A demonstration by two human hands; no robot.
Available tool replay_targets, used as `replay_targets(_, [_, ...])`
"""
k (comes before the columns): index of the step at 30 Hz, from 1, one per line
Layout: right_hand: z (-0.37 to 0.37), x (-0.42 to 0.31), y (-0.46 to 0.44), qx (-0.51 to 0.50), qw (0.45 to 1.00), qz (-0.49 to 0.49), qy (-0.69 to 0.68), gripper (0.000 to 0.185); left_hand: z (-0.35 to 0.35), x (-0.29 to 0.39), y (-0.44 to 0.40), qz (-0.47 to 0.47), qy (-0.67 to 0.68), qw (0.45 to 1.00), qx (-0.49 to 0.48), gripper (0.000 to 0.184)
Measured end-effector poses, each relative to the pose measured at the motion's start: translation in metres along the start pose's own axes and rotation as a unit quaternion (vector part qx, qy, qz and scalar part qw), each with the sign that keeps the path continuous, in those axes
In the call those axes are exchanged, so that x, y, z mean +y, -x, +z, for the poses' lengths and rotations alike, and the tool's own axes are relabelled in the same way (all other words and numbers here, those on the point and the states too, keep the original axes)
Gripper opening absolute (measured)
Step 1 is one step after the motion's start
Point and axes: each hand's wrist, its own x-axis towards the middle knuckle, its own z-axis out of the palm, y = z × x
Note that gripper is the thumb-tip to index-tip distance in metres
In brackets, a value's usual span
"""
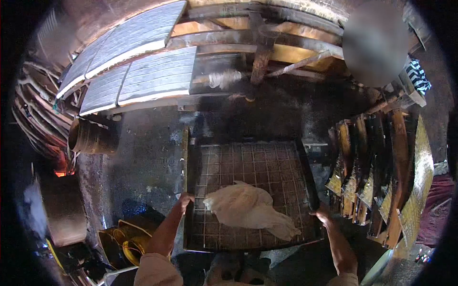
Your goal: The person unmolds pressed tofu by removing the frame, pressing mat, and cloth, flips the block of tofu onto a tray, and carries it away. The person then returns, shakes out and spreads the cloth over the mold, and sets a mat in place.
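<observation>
In front of me is a large rectangular wire-mesh tray (253,162) with a dark frame. A crumpled pale cloth (243,205) lies on its mesh, slightly to the near side. My left hand (186,199) is closed around the left side of the frame. Lower on the right side, my right hand (322,216) grips the frame's edge. Both forearms reach in from the bottom of the view. Parts of my fingers are hidden by the frame.
Several framed mesh trays (369,176) stand on edge at the right. A rusty drum (93,137) lies at the left, near stacked branches (43,109) and a fire's glow (60,173). Yellow containers (129,243) sit at lower left. Pale panels (157,71) rest on wooden beams above.
</observation>
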Motion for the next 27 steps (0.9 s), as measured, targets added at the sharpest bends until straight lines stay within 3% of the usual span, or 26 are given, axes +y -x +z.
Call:
replay_targets(2, [0.007,-0.018,-0.016,-0.029,0.999,0.033,0.001,0.070,-0.025,-0.020,-0.029,-0.027,0.014,0.999,0.026,0.018])
replay_targets(4, [0.025,0.019,-0.066,-0.066,0.996,-0.005,-0.061,0.064,-0.026,-0.010,-0.048,0.030,-0.091,0.995,0.036,0.019])
replay_targets(5, [0.036,0.054,-0.093,-0.035,0.997,-0.063,-0.014,0.062,-0.023,-0.003,-0.055,0.047,-0.144,0.988,0.037,0.020])
replay_targets(6, [0.048,0.071,-0.112,-0.038,0.998,-0.057,-0.015,0.062,-0.012,0.005,-0.060,0.041,-0.145,0.988,0.037,0.020])
replay_targets(9, [0.078,0.110,-0.152,-0.011,0.999,-0.018,0.049,0.051,0.013,0.008,-0.075,-0.063,-0.244,0.932,0.259,0.016])
replay_targets(11, [0.090,0.125,-0.166,0.007,0.996,0.003,0.092,0.044,0.020,0.003,-0.086,-0.086,-0.281,0.907,0.300,0.015])
replay_targets(14, [0.102,0.091,-0.154,0.025,0.995,0.041,0.084,0.035,0.019,-0.014,-0.108,-0.119,-0.309,0.882,0.335,0.015])
replay_targets(15, [0.111,0.090,-0.155,0.056,0.991,0.111,0.050,0.035,-0.007,-0.035,-0.122,-0.175,-0.303,0.881,0.319,0.013])
replay_targets(18, [0.129,0.091,-0.167,0.080,0.988,0.131,-0.007,0.019,-0.041,-0.074,-0.135,-0.289,-0.283,0.868,0.287,0.011])
replay_targets(20, [0.140,0.093,-0.171,0.101,0.985,0.138,-0.021,0.025,-0.038,-0.091,-0.137,-0.071,-0.381,0.883,0.266,0.011])
replay_targets(24, [0.158,0.097,-0.168,0.161,0.978,0.128,0.036,0.037,-0.016,-0.063,-0.131,-0.082,-0.375,0.868,0.315,0.029])
replay_targets(27, [0.173,0.073,-0.150,0.352,0.916,0.004,0.192,0.047,0.040,-0.018,-0.115,0.053,-0.422,0.802,0.419,0.049])
